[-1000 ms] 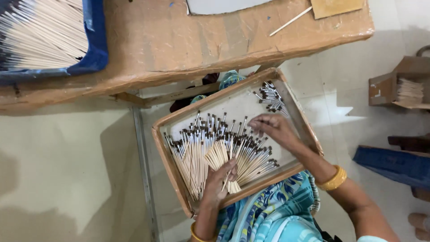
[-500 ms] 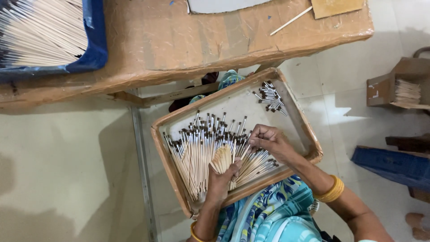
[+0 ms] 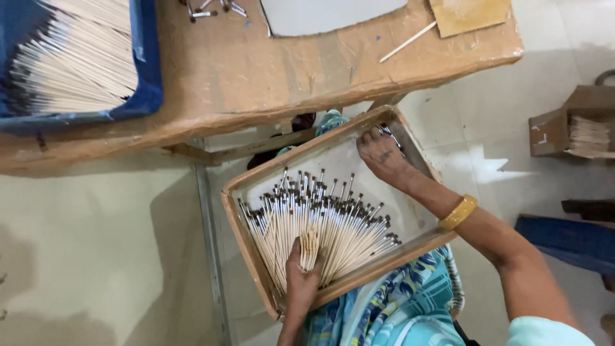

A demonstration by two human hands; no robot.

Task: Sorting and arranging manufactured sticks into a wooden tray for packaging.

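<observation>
A shallow wooden tray (image 3: 238,221) rests on my lap, below the table's edge. It holds several thin pale sticks with dark metal tips (image 3: 333,221), fanned out. My left hand (image 3: 301,279) grips a small bundle of these sticks (image 3: 310,242) by their bare ends at the tray's near side. My right hand (image 3: 383,157) reaches to the tray's far right corner, fingers down on a small pile of loose metal tips (image 3: 392,133) that it mostly hides. A yellow bangle (image 3: 459,212) sits on that wrist.
A brown table (image 3: 256,77) spans the top, with a blue bin of pale sticks (image 3: 70,61) at the left, a white sheet (image 3: 333,14), one loose stick (image 3: 407,42) and a tan card (image 3: 467,14). A cardboard box of sticks (image 3: 576,125) stands on the floor at right.
My right hand has left the fanned sticks and moved up to the tray's far right corner. My left hand keeps its bundle of sticks. The view has shifted slightly.
</observation>
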